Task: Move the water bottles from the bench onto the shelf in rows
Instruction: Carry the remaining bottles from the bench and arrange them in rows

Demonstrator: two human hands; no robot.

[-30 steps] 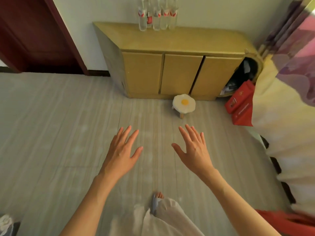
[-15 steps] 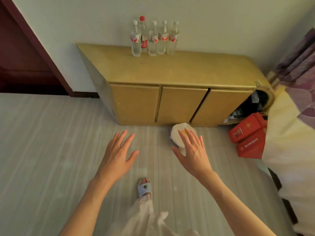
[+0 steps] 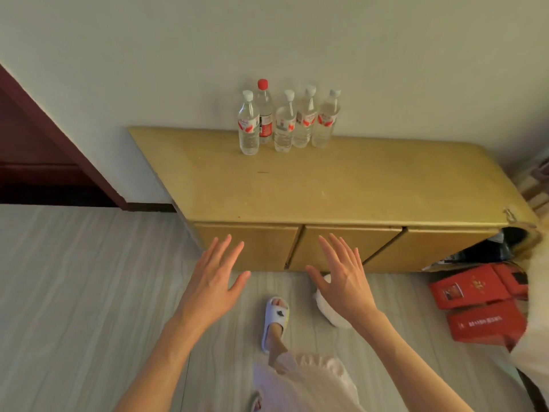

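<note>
Lowest in the frame, a slippered foot (image 3: 274,322) steps on the striped floor, and just above it the left hand (image 3: 212,281) and right hand (image 3: 344,281) are held out flat with fingers spread, released and holding nothing, in front of the cabinet doors. A white round thing (image 3: 326,304) on the floor sits mostly behind the right hand, so what it is cannot be made out; it lies close to the foot and could trip a step forward. At the right edge, red boxes (image 3: 481,304) are partly cut off by a pale cloth. Further up, five water bottles (image 3: 286,121) stand upright in a tight cluster at the back of the yellow bench (image 3: 341,185), against the wall in the upper centre. They nearly touch, so reaching for one risks toppling its neighbours. No shelf is in view.
</note>
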